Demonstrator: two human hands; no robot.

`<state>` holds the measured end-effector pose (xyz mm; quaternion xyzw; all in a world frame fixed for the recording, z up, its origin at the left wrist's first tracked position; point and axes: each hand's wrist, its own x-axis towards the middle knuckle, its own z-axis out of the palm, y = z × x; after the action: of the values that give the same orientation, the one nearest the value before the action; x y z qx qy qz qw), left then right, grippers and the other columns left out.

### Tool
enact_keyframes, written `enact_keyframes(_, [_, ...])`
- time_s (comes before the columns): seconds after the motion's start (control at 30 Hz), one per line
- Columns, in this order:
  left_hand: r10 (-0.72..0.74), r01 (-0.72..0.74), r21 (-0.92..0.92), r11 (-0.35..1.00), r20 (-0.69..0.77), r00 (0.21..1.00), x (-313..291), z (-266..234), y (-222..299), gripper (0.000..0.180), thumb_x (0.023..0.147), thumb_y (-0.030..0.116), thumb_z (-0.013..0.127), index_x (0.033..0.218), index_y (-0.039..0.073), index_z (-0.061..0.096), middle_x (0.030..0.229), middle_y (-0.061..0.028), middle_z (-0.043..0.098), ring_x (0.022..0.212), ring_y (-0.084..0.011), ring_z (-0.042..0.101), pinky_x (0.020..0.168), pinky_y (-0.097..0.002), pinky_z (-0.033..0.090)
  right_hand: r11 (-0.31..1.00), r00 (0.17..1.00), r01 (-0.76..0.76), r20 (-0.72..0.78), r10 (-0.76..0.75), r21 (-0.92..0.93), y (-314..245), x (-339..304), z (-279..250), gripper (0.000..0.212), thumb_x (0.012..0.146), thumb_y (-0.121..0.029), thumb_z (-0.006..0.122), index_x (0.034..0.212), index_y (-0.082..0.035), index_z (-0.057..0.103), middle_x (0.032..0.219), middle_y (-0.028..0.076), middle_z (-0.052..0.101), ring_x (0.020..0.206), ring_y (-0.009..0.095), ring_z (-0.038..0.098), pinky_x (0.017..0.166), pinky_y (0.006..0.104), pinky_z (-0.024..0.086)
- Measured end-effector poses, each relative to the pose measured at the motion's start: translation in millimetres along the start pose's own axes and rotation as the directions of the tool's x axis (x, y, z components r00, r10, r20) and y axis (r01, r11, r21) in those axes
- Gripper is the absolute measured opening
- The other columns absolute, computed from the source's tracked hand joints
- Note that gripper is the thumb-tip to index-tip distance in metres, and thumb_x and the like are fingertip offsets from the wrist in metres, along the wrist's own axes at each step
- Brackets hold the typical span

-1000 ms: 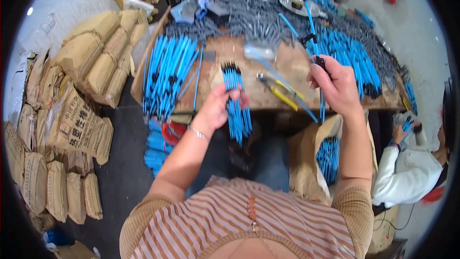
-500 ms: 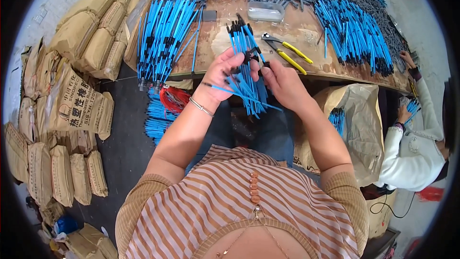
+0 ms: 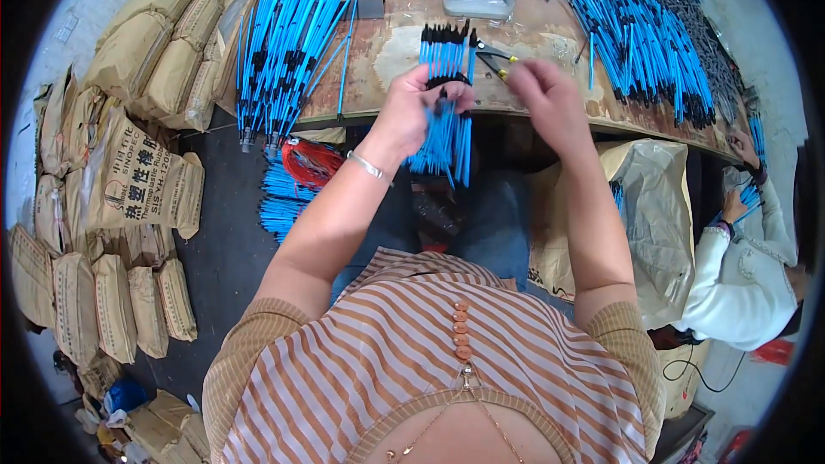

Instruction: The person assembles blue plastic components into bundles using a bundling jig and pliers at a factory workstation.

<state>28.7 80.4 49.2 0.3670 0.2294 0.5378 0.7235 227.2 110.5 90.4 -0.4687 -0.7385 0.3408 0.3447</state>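
Note:
Over the table's front edge, my left hand is closed around a bundle of thin blue rods with black tips. The bundle stands roughly upright, and a black band crosses it at my fingers. My right hand is over the yellow-handled pliers, to the right of the bundle. Its fingers look curled but smeared, and it hides most of the handles. Whether it grips them cannot be told. The pliers' dark jaws lie on the table just beside the bundle's tips.
Blue rods with black fittings are heaped at the table's left, with another heap at right. Grey plastic parts cover the back, behind a clear box. An open paper sack stands at right, near a co-worker. Brown sacks are stacked left.
My right hand has left the bundle and moved right and up, over the pliers. The bundle in my left hand is straighter, its loose lower rods drawn together. The view has shifted slightly.

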Motion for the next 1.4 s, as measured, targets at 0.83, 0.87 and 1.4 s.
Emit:
enact_keyframes(0.83, [-0.125,0.134,0.008,0.991,-0.302,0.945,4.8,-28.0,-15.8,0.015,0.085,0.007,0.056,0.100,0.003,0.059,0.088,-0.0129,0.064,0.083,-0.0248,0.064,0.076,-0.0378,0.053,0.648,0.955,0.041,-0.162,-0.250,-0.760,80.0,52.8,1.9,0.030,0.079,-0.015,0.061,0.107,-0.005,0.058,0.101,0.017,0.060,0.097,0.034,0.054,0.082,0.0396,0.044])
enact_keyframes(0.87, [-0.126,0.138,0.023,0.990,-0.296,0.947,5.4,-28.0,-14.8,0.016,0.085,0.007,0.056,0.100,0.003,0.059,0.088,-0.0130,0.064,0.083,-0.0247,0.064,0.076,-0.0379,0.053,0.645,0.955,0.037,-0.164,-0.248,-0.763,76.1,64.6,-0.8,0.030,0.079,-0.015,0.061,0.107,-0.005,0.058,0.101,0.017,0.060,0.097,0.034,0.054,0.082,0.0396,0.044])
enact_keyframes(1.4, [-0.324,0.304,-0.121,0.945,-0.212,0.922,10.6,-39.7,0.6,0.025,0.078,0.010,0.066,0.102,0.006,0.060,0.087,-0.0136,0.066,0.080,-0.0242,0.065,0.072,-0.0355,0.053,0.407,0.974,0.212,0.225,-0.019,-0.888,74.5,246.6,19.8,0.017,0.077,-0.017,0.055,0.091,-0.013,0.065,0.090,0.013,0.064,0.084,0.032,0.062,0.073,0.0413,0.050])
